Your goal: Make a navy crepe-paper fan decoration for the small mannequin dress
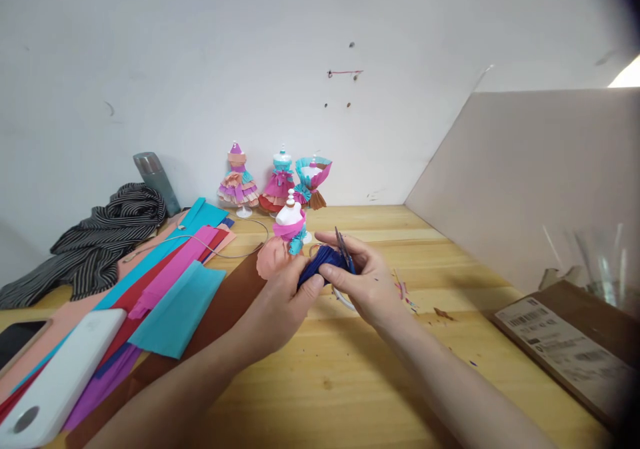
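Observation:
My left hand (287,289) pinches a folded piece of dark blue crepe paper (320,262) over the wooden table (350,376). My right hand (363,279) grips small blue-handled scissors (344,248), with the blades up against the blue paper. Just behind my hands stands a small white mannequin (291,221) wrapped in pink and teal paper. A round peach paper piece (273,257) lies beside it.
Three dressed paper mannequins (275,182) stand by the wall. Sheets of coloured crepe paper (170,289) spread on the left, with a white power bank (65,376), a phone (17,339), striped cloth (100,236) and a grey flask (156,181). A cardboard box (565,349) sits right.

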Action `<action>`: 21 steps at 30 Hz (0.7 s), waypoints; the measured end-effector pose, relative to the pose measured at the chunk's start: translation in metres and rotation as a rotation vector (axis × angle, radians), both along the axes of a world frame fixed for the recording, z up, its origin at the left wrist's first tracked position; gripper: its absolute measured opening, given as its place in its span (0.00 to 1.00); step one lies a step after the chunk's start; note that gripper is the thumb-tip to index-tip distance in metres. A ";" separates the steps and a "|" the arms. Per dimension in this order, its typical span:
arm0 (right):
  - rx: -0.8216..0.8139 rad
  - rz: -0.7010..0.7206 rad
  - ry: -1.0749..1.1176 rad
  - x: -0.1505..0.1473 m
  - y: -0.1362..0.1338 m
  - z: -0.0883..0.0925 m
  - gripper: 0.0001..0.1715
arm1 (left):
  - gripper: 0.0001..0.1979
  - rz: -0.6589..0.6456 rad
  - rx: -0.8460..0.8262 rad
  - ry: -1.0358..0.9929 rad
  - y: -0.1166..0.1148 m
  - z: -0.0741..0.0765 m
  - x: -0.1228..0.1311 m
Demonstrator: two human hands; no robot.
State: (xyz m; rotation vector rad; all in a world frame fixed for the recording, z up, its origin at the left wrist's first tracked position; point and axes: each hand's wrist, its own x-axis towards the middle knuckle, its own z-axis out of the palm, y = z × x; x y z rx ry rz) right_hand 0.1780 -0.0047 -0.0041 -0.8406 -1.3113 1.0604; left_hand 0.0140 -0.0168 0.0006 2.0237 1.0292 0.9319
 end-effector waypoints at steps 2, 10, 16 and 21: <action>-0.015 0.011 -0.015 0.002 0.001 0.000 0.26 | 0.14 -0.030 -0.035 -0.014 0.001 0.001 0.000; -0.033 0.027 0.046 0.006 0.005 0.000 0.23 | 0.13 -0.021 -0.018 -0.033 0.002 0.004 0.000; -0.041 -0.053 0.044 0.017 0.006 0.011 0.21 | 0.18 0.065 0.073 0.062 0.006 0.007 0.000; -0.052 0.104 -0.041 0.035 0.006 0.025 0.25 | 0.21 0.086 0.074 0.089 0.007 0.012 -0.003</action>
